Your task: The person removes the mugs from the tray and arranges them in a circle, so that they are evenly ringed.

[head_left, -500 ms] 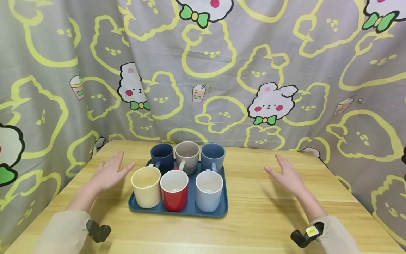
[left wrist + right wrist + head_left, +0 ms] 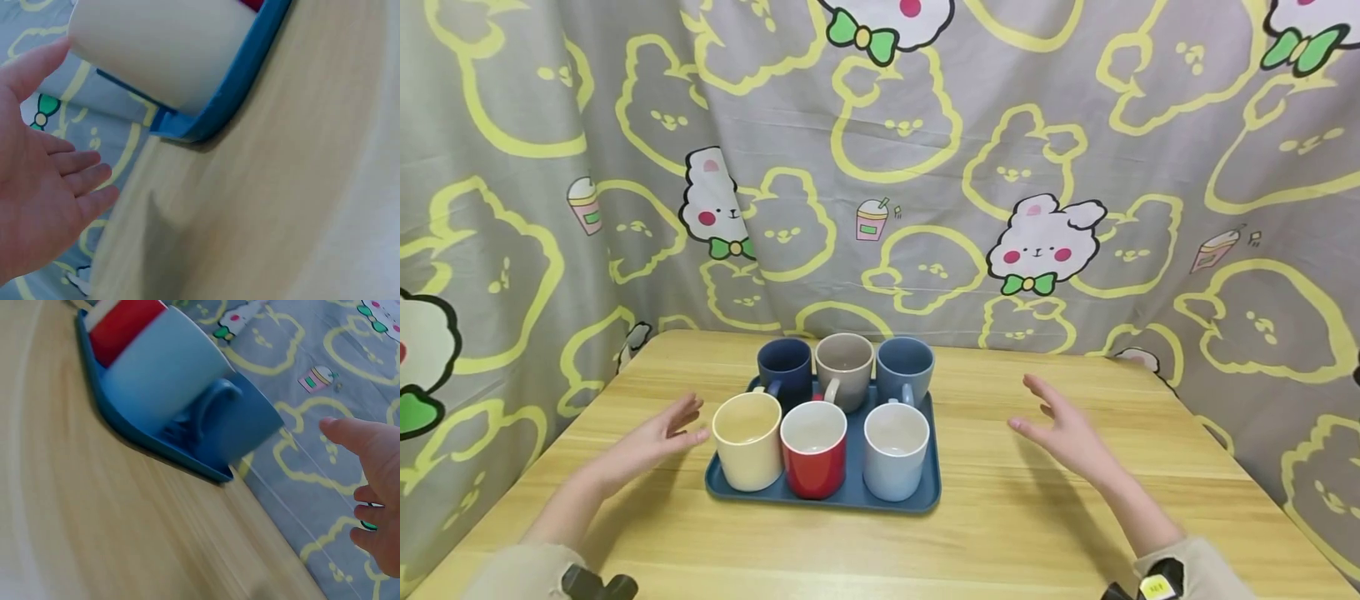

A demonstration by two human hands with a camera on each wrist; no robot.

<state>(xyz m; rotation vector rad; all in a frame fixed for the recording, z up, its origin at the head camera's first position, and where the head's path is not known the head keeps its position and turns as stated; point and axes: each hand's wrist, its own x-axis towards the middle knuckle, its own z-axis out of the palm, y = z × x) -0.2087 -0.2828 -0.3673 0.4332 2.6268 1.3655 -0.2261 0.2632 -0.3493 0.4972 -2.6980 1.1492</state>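
Observation:
A blue tray [image 2: 854, 495] on the wooden table carries two rows of mugs. Its front row has a cream mug [image 2: 748, 450], a red mug with a white inside [image 2: 814, 467] and a light blue mug [image 2: 896, 462]. Behind them stand a navy mug [image 2: 785, 367], a taupe mug [image 2: 844, 371] and a slate blue mug [image 2: 904, 371]. My left hand [image 2: 651, 442] is just left of the cream mug, fingers extended and holding nothing. Farther off on the right, my right hand [image 2: 1071, 437] hovers above the table, thumb and fingers apart, also holding nothing.
The wooden table [image 2: 985, 533] extends in front of the tray and to both sides. A grey curtain [image 2: 925, 275] with yellow cartoon outlines hangs behind the table and along its sides. Each sleeve end bears a black wrist camera [image 2: 597, 583].
My left hand has come lower and nearer to the cream mug, turning at the wrist. My right hand has shifted slightly left toward the tray. The mugs and tray stay put.

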